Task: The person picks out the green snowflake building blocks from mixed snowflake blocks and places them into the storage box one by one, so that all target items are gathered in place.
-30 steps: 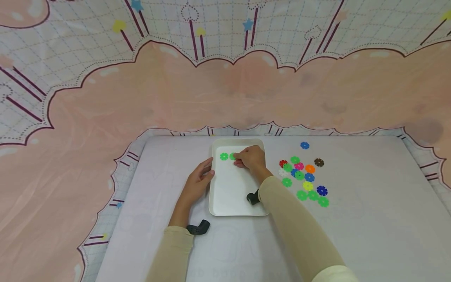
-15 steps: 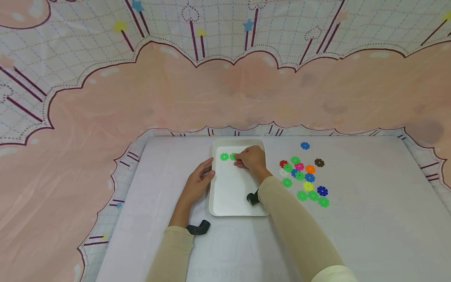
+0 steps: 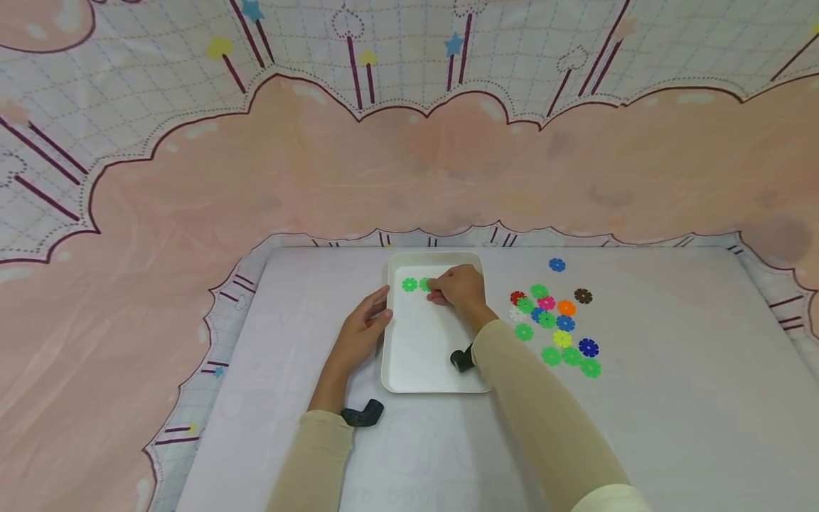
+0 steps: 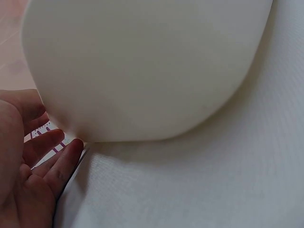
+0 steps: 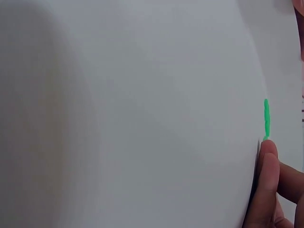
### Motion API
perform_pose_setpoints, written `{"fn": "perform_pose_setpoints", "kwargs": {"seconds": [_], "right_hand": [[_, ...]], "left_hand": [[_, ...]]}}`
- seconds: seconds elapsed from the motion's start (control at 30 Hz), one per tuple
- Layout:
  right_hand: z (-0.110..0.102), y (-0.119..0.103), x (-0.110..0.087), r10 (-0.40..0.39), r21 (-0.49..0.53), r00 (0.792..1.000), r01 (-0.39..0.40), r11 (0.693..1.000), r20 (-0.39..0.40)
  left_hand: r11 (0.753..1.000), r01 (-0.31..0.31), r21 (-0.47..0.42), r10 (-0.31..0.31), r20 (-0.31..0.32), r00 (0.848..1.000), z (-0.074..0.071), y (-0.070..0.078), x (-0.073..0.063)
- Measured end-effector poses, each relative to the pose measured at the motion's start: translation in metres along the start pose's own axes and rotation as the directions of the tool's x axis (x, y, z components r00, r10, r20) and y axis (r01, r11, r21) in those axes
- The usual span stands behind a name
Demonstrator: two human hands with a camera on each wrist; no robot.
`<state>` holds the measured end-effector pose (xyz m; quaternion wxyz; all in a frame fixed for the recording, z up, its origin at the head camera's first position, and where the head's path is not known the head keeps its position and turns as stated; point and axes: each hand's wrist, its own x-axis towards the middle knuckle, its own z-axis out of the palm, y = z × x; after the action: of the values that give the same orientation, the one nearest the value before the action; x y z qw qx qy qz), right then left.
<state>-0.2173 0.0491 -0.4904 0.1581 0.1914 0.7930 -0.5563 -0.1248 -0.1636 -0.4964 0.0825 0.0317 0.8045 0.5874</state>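
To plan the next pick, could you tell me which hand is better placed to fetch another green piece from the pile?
Right, probably. The right hand is over the tray, nearer the pile; the left hand rests against the tray's far side.

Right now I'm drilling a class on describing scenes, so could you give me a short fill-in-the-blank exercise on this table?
1. The two snowflake discs lying in the white tray are both coloured ____.
2. The right hand rests over the tray, its fingers at the second green disc, while the left hand touches the tray's ____ edge.
3. The loose pile of coloured discs lies on the table to the ____ of the tray.

Missing words: green; left; right
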Motion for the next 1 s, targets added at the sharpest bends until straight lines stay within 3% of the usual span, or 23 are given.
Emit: {"fn": "perform_pose_setpoints", "kwargs": {"seconds": [0.13, 0.37, 0.57, 0.77, 1.0], "right_hand": [[-0.001, 0.000, 0.003, 0.017, 0.013, 1.000, -0.017, 1.000, 0.006], [-0.005, 0.000, 0.006, 0.029, 0.044, 0.997, -0.032, 0.999, 0.065], [-0.013, -0.007, 0.001, 0.012, 0.081, 0.988, -0.025, 0.996, 0.156], [-0.020, -0.018, -0.009, 0.001, -0.031, 0.973, 0.006, 1.000, 0.232], [-0.038, -0.031, -0.022, -0.069, -0.127, 0.947, 0.114, 0.985, 0.313]], "left_hand": [[1.000, 0.009, 0.000, -0.009, 0.005, 1.000, 0.000, 0.013, -0.005], [1.000, 0.021, 0.009, -0.021, -0.003, 1.000, 0.002, -0.012, 0.006], [1.000, -0.023, -0.011, 0.023, -0.008, 1.000, 0.000, -0.020, 0.008], [0.999, -0.038, -0.008, 0.038, -0.006, 0.999, -0.001, -0.021, 0.006], [0.998, -0.057, 0.015, 0.057, -0.003, 0.998, -0.001, -0.019, 0.006]]}}
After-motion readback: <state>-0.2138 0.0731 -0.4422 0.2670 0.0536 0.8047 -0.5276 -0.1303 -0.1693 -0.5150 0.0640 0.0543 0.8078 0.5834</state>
